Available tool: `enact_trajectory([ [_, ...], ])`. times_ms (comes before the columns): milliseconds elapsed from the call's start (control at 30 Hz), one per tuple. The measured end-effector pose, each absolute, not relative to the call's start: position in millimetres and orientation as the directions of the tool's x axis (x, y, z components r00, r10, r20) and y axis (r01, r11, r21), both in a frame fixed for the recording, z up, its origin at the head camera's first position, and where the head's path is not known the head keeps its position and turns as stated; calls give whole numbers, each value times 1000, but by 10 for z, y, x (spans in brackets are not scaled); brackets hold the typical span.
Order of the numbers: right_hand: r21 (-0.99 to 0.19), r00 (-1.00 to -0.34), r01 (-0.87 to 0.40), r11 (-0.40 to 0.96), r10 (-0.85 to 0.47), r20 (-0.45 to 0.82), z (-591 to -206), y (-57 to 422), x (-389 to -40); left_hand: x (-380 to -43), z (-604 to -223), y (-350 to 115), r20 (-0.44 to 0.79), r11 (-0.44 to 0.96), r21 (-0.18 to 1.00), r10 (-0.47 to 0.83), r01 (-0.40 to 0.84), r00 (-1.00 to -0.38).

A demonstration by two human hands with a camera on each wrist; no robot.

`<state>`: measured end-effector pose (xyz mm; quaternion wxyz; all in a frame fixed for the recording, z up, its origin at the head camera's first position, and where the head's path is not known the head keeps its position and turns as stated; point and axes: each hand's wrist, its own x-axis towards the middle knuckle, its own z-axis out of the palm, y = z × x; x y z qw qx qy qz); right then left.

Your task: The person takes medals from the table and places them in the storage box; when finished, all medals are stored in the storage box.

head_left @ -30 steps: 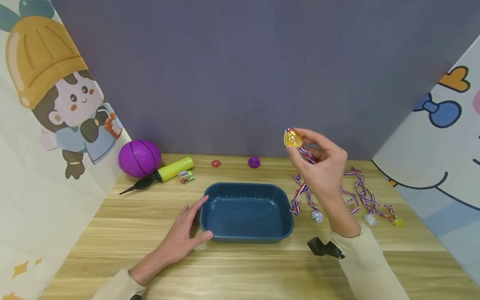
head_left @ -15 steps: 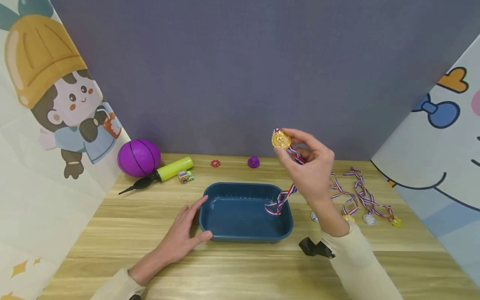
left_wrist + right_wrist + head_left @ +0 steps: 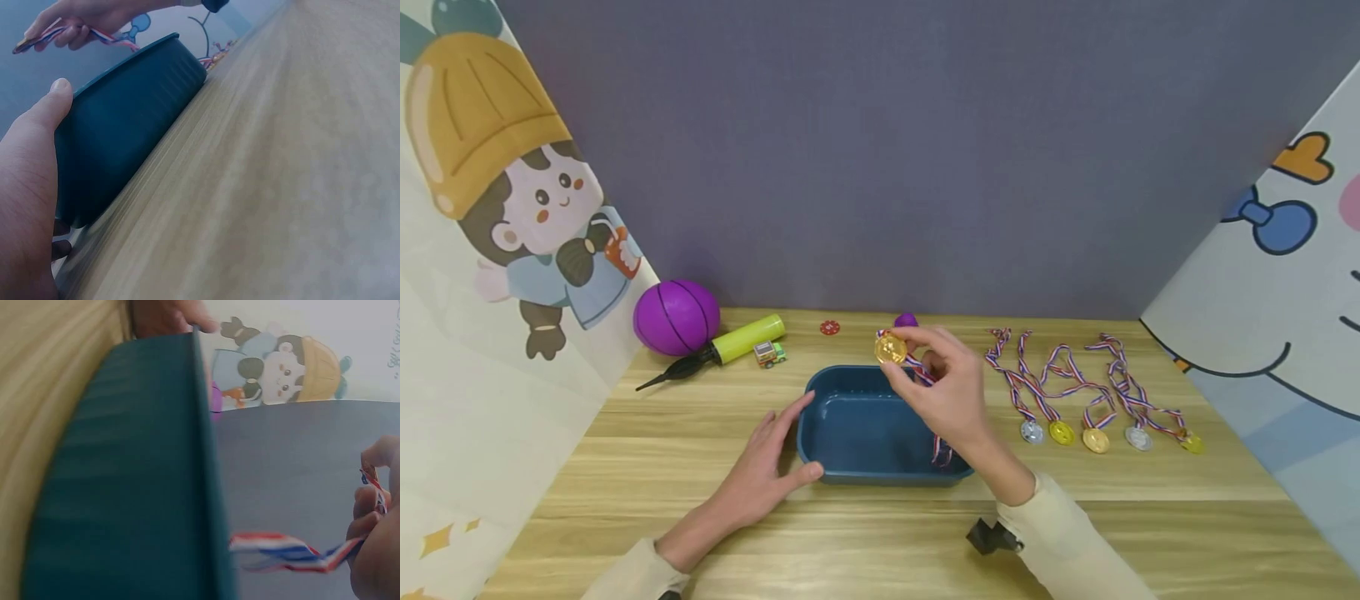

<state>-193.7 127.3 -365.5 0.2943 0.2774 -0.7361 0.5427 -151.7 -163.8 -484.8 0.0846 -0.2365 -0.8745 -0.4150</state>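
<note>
Thumb and fingers of my right hand (image 3: 947, 396) pinch a gold medal (image 3: 891, 348) above the dark blue basin (image 3: 880, 479). Its red, white and blue ribbon (image 3: 294, 553) runs through that hand and hangs down over the basin; in the head view the ribbon's lower end shows inside the basin's right part. My left hand (image 3: 760, 479) rests against the basin's left end, fingers and thumb spread and fairly straight. The left wrist view shows that thumb (image 3: 59, 94) by the rim and some fingertips low beside the basin.
On the right of the table lie several ribboned medals, among them a silver one (image 3: 1032, 431) and a gold one (image 3: 1096, 440). Toward the back left are a purple ball (image 3: 677, 317), a yellow-green pump (image 3: 748, 337), a toy truck (image 3: 770, 354) and a red chip (image 3: 830, 327).
My right hand has moved left and down with the gold medal, from over the right-hand medals to above the basin. The trailing ribbon has swung over the basin. My left hand stays put.
</note>
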Motion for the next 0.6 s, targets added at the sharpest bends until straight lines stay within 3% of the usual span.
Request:
enact_trajectory([
  [600,-665,-773,-630,401,-249,583,-3980,1329,-1894,-1541,-4868,-1646,352,532,688,350,494,-868],
])
